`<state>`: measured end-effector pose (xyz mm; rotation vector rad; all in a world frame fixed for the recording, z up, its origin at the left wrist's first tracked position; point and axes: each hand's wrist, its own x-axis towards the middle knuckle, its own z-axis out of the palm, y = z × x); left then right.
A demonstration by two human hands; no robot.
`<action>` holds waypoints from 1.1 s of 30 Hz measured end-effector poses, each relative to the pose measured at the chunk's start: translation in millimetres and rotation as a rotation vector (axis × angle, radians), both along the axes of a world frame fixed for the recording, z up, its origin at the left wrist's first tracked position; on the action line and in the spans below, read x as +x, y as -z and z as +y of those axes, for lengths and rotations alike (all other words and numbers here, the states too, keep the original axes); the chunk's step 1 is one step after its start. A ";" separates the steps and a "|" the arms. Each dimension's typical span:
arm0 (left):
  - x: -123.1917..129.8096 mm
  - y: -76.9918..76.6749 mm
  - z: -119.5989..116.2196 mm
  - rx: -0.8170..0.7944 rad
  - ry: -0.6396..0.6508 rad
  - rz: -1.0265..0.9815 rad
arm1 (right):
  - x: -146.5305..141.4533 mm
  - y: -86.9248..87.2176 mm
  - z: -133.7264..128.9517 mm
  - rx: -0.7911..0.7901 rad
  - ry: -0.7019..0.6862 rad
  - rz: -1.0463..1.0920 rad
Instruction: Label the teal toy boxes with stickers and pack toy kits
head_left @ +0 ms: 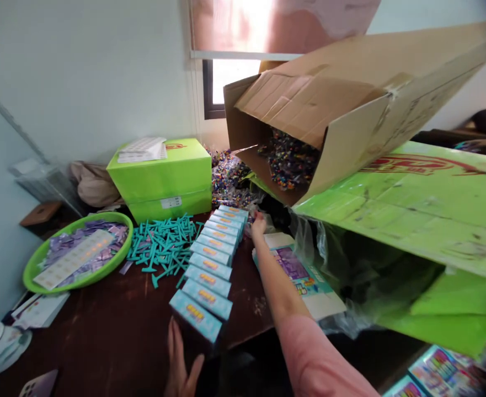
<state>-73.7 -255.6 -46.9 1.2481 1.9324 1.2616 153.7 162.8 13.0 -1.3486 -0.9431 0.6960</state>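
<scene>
The bottom edge crops phone [39, 384] and left hand [180, 361].

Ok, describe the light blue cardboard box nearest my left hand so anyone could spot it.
On the dark brown table, follow the row of light blue cardboard boxes toward the left hand. The wanted box ends it there; its neighbours all lie farther from that hand.

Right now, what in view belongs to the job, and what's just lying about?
Likely in the job:
row of blue boxes; left hand at near end, right hand by far end
teal T-shaped sticks
purple packets in green basin
colourful small pieces in carton

Apparently just lying about:
phone
brown fabric by the wall
</scene>
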 end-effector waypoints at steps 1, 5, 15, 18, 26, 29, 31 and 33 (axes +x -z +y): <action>7.6 5.5 8.1 0.005 0.030 0.074 | 5.9 -5.7 15.7 0.017 0.022 0.022; 11.4 18.3 33.8 -0.042 0.127 0.200 | 29.1 -8.7 32.1 0.083 0.018 0.091; -8.3 34.3 57.6 -0.038 0.212 0.033 | 41.9 49.5 -126.5 0.031 -0.158 0.139; -17.8 41.6 43.3 -0.039 0.200 0.019 | 30.0 68.1 -196.5 -0.014 -0.262 0.040; -55.4 52.5 4.2 -0.027 0.243 0.117 | 10.1 116.4 -341.0 0.029 -0.519 -0.462; -51.7 57.5 3.4 -0.017 0.311 0.196 | -7.3 125.0 -351.7 0.014 -0.516 -0.706; -42.8 61.9 12.0 -0.004 0.371 0.205 | -25.5 128.3 -351.3 -0.030 -0.513 -0.798; -34.4 64.9 28.2 0.018 0.401 0.147 | -44.2 129.2 -347.4 -0.070 -0.506 -0.834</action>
